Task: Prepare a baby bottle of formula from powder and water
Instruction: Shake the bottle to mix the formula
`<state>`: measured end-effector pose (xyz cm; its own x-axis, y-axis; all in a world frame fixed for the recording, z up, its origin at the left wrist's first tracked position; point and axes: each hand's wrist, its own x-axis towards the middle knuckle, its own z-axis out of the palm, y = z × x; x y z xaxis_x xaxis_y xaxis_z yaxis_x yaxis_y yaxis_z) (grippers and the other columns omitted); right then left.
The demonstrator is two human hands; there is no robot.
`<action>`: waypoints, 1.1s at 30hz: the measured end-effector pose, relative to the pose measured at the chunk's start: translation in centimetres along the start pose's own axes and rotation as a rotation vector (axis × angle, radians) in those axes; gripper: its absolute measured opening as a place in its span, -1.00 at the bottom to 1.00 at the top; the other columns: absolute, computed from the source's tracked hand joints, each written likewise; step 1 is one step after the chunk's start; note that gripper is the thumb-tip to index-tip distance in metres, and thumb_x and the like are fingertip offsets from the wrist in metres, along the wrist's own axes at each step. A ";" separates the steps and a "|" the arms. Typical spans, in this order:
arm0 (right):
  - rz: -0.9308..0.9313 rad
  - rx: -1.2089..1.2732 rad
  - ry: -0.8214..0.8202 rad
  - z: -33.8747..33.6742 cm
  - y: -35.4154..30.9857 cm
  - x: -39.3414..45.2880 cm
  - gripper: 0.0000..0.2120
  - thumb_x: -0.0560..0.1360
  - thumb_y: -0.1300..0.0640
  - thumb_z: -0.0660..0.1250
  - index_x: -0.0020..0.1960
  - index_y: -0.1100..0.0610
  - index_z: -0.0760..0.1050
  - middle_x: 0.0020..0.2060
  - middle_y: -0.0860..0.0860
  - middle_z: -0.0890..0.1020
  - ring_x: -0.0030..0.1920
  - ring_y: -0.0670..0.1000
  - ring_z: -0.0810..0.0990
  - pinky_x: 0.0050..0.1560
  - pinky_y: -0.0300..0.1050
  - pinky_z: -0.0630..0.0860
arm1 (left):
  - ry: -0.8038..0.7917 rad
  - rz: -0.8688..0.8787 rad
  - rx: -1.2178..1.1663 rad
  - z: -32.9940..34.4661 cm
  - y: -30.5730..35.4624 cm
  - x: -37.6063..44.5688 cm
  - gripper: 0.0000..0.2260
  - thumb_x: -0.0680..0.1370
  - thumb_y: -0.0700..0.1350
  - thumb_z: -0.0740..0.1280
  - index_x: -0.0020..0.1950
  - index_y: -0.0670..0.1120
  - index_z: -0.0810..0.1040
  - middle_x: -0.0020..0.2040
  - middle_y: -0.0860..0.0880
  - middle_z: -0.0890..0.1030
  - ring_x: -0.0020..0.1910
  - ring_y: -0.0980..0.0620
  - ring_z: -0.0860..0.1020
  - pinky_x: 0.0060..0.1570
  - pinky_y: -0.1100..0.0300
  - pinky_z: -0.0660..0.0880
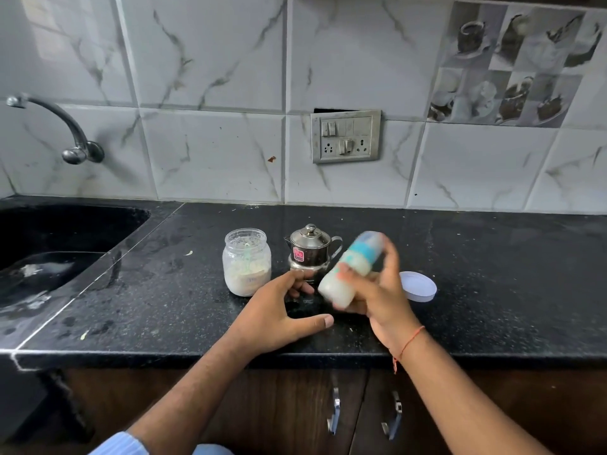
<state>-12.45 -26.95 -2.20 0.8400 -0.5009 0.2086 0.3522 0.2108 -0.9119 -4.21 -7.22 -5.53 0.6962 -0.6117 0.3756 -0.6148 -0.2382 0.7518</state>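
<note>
We find almost nothing we can read. The small steel pot (311, 249) carries a pink-red sticker (298, 254) on its front with pale lettering, too small and soft for us to make out. Just left of the pot, the powder jar (247, 261) has faint marks low on its wall, and these too stay unreadable.

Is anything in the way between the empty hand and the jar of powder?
Nothing visible is. The left hand rests open on the counter, just in front and right of the open powder jar. The steel pot stands to the jar's right, off that path. The right hand holds the blurred bottle.
</note>
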 end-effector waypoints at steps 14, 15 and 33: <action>-0.005 0.033 0.024 -0.2 -0.1 0.0 -0.26 0.44 0.17 0.60 0.42 -0.25 0.30 0.19 0.20 0.66 0.07 0.24 0.75 -0.16 0.24 0.71 | -0.003 0.010 0.001 0.0 0.0 0.0 -0.22 0.32 0.42 0.61 0.49 0.24 0.54 0.17 0.24 0.69 0.23 0.17 0.64 0.34 0.15 0.58; 0.005 -0.060 -0.051 0.0 0.1 -0.2 -0.22 0.42 0.19 0.62 0.43 -0.28 0.31 0.16 0.20 0.68 0.05 0.19 0.75 -0.15 0.20 0.71 | -0.006 0.011 0.002 -0.1 0.0 0.0 -0.21 0.32 0.42 0.62 0.50 0.23 0.54 0.17 0.24 0.70 0.23 0.17 0.64 0.35 0.13 0.59; -0.045 0.115 0.199 -0.3 -0.1 0.3 -0.28 0.50 0.20 0.58 0.43 -0.21 0.26 0.23 0.17 0.66 0.16 0.30 0.73 -0.16 0.29 0.71 | -0.011 0.003 0.015 -0.2 0.1 0.1 -0.21 0.31 0.44 0.61 0.49 0.26 0.53 0.18 0.24 0.68 0.25 0.18 0.62 0.35 0.15 0.58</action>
<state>-12.37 -27.40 -2.21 0.7285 -0.6651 0.1639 0.4418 0.2734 -0.8544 -4.15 -7.19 -5.30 0.6904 -0.6205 0.3720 -0.6224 -0.2473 0.7426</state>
